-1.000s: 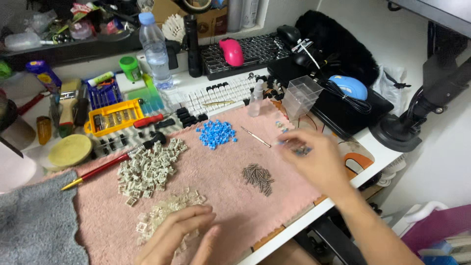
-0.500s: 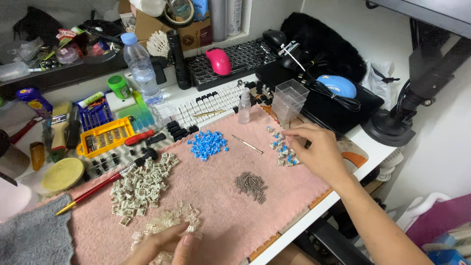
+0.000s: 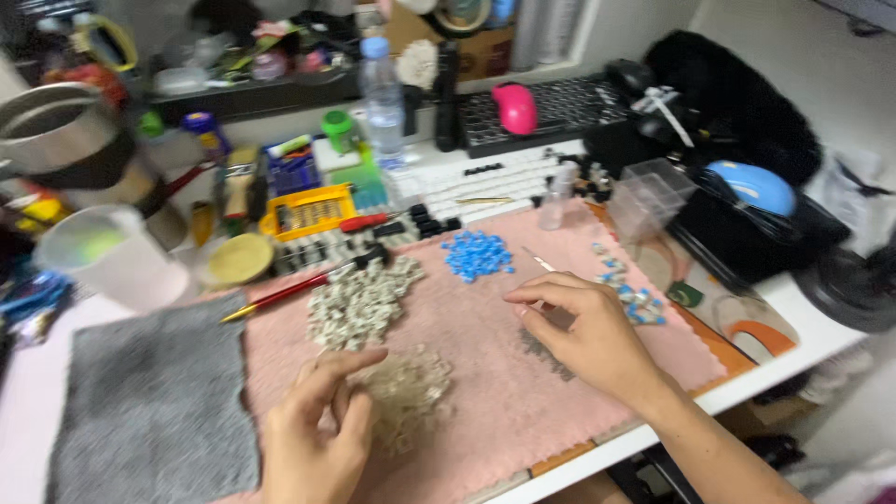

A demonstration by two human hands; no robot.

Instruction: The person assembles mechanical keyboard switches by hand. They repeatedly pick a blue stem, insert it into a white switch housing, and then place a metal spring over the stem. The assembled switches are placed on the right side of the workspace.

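Head view. Fingers point(image 3: 347, 366) of the left hand point(image 3: 313, 439): curled loosely, thumb and forefinger drawn toward each other over the clear pile point(image 3: 406, 392); whether a piece sits between them cannot be told. Fingers point(image 3: 546, 291) of the right hand point(image 3: 593, 336): bunched, tips close together, pointing left above the pink mat point(image 3: 485, 327); the blur hides any pinched piece.

Clear pile: translucent small parts, on the mat's near middle, touching the left hand's fingertips.
Beige pile point(image 3: 359, 299): just beyond the clear pile, near the mat's far left edge.
Blue pile point(image 3: 476, 254): far middle of the mat, well apart from both hands.
Grey pile point(image 3: 546, 353): dark small parts, partly under the right hand.
Mixed pile point(image 3: 635, 294): pale and blue bits, just right of the right hand.
Tweezers point(image 3: 539, 261): between blue pile and mixed pile.
Grey cloth point(image 3: 154, 401): left of the mat, touching its edge.
Red pencil point(image 3: 275, 297): lying across the mat's far left corner.
Yellow tray point(image 3: 308, 213), bottle point(image 3: 383, 93), pink mouse point(image 3: 516, 107), clear box point(image 3: 653, 196), blue mouse point(image 3: 751, 187): along the back of the desk.
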